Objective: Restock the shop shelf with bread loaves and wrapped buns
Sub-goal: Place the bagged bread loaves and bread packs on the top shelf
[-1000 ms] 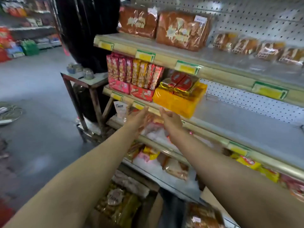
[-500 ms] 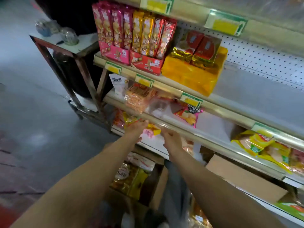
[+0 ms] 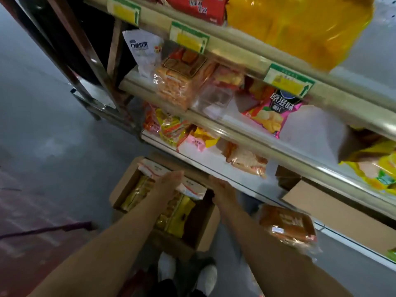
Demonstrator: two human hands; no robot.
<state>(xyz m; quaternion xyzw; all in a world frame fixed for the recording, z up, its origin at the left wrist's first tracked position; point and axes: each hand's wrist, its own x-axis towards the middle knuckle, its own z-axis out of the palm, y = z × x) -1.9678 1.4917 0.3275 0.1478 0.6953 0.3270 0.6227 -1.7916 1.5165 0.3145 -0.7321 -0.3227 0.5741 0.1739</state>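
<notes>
A wrapped bread loaf [image 3: 287,227] in clear film is seen low down beside the right forearm, under the front edge of the bottom shelf [image 3: 216,166] and just right of an open cardboard box [image 3: 205,230] standing on the grey floor [image 3: 42,116]. Inside the box, several packets of wrapped buns [image 3: 171,213] are packed upright, yellow and clear wrappers with white headers; their number cannot be counted through the blur. The left hand [image 3: 169,185] is held over the box with its fingers straight and close together, resting on or just above the packets; whether contact is made cannot be told. The right hand [image 3: 222,190] is reached toward the box's far right corner below the shelf lip, fingers extended and nothing gripped. On the bottom shelf, a pale bread packet [image 3: 246,160] is laid flat, with yellow and pink snack packets [image 3: 182,131] to its left. On the shelf above, an orange biscuit pack [image 3: 180,82], a white pouch [image 3: 143,50] and a pink crisp bag [image 3: 272,112] are set. Three yellow price tags with green borders [image 3: 189,37] are fixed along the upper rail. A second, closed cardboard box [image 3: 334,206] is placed under the shelving at right. Two white shoes [image 3: 167,266] are visible below on the floor. A metal-framed table [image 3: 85,61] is stood at the left end of the shelving.
</notes>
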